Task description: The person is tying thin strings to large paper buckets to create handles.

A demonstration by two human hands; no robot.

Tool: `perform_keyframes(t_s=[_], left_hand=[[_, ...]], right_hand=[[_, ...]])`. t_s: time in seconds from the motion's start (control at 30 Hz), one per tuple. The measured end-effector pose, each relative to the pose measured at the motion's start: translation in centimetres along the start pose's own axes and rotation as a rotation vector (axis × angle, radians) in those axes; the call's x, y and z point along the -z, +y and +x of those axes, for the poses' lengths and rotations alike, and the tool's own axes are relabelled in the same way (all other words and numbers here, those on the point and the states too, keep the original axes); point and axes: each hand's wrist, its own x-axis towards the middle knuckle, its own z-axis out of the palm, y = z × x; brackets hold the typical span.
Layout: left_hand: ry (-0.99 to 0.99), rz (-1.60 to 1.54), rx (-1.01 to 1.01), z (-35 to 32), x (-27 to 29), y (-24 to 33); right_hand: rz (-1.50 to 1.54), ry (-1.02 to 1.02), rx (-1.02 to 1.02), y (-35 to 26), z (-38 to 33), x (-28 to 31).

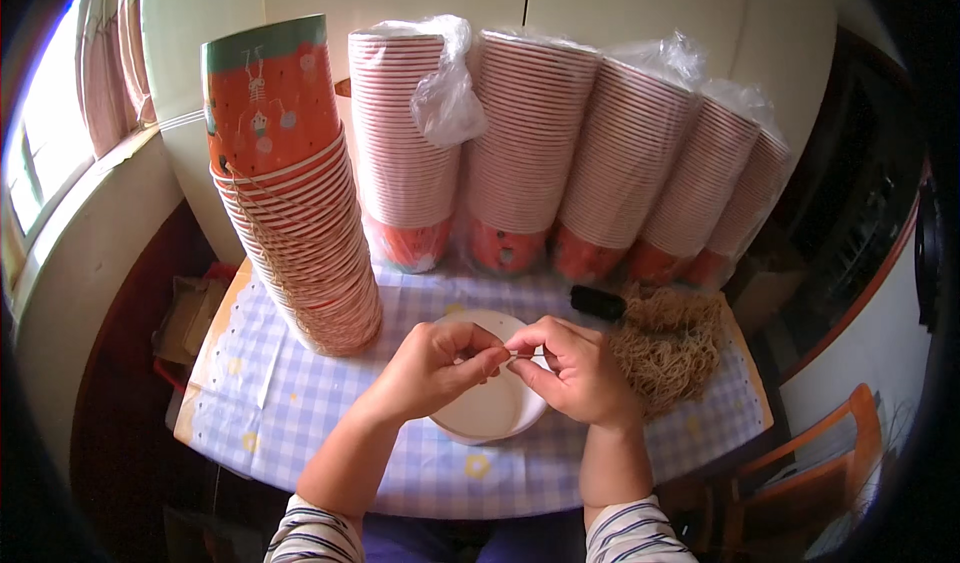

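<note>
My left hand (450,363) and my right hand (575,368) meet above a white round bowl-like container (475,418). Thumb and fingers of each are pinched together on a small thin pale piece (513,354), too small for me to name. Its short length spans the gap between the fingertips. To the right of my right hand lies a heap of tan twine (675,358). A black object (597,303) rests at the twine's upper left edge. On the left, a tall stack of red paper buckets (295,233) has twine strands hanging down its side.
Several more bucket stacks (530,133) in clear plastic (450,93) stand along the table's far side. A blue checked cloth (310,423) covers the table. A wooden chair (820,453) is at the right, a window (50,113) at the left.
</note>
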Motion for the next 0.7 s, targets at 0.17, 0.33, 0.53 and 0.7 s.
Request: perform_keyframes(t_s=[0.17, 0.33, 0.53, 0.7], left_hand=[[0.043, 0.005, -0.041, -0.3, 0.1, 0.3], [0.025, 0.019, -0.058, -0.7, 0.2, 0.7], [0.051, 0.022, -0.064, -0.7, 0.3, 0.7], [0.075, 0.135, -0.157, -0.9, 0.2, 1.2]], right_hand=[[-0.156, 0.086, 0.149, -0.6, 0.2, -0.4], [-0.237, 0.109, 0.225, -0.8, -0.1, -0.3], [-0.314, 0.138, 0.281, -1.1, -0.1, -0.7], [-0.311, 0.146, 0.308, -0.9, -0.2, -0.7]])
